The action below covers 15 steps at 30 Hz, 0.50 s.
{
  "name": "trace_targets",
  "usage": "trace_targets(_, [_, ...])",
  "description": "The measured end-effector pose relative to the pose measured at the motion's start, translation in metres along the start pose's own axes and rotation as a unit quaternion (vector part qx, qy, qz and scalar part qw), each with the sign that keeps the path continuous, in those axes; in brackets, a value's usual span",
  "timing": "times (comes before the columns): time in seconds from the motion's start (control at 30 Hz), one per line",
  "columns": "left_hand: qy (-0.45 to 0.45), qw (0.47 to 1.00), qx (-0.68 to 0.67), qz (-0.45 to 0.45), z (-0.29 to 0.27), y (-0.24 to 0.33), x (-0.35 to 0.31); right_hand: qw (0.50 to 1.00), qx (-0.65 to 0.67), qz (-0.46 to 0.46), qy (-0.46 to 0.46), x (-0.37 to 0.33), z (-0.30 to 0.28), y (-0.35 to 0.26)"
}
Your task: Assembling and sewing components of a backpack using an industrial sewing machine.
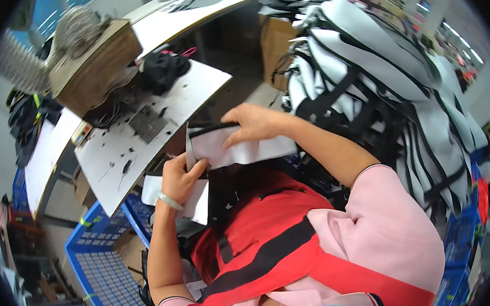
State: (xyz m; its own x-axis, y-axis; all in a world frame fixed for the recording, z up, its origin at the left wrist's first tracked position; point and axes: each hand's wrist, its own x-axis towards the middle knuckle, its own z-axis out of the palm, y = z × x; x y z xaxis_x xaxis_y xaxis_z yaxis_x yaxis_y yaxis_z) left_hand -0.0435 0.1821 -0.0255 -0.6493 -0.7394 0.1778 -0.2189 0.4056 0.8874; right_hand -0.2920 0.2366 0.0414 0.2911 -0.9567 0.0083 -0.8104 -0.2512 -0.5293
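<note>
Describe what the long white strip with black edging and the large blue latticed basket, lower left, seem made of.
Long white strip: perhaps coated fabric or thin foam, matte-looking; its smooth surface bends softly. Blue latticed basket: likely moulded plastic, faintly glossy, given its even colour and regular openings.

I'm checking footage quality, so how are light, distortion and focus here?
Head view: the long white table bends with fisheye distortion and looks nearly washed out; ceiling lights glare at upper right; the rim darkens to black; left hand and right hand look fairly clear.
</note>
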Motion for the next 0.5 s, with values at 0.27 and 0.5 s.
trace_targets(0.27, [0.105, 0.965, -0.237, 0.045, -0.033, -0.02, -0.007, 0.957, -0.014, 0.042, 0.288, -0.102, -0.081, -0.036])
trace_targets(0.5, [0.041, 0.991, -0.12, 0.04, -0.003, -0.046, 0.009, 0.753, -0.107, 0.068, 0.646, -0.314, -0.321, -0.115])
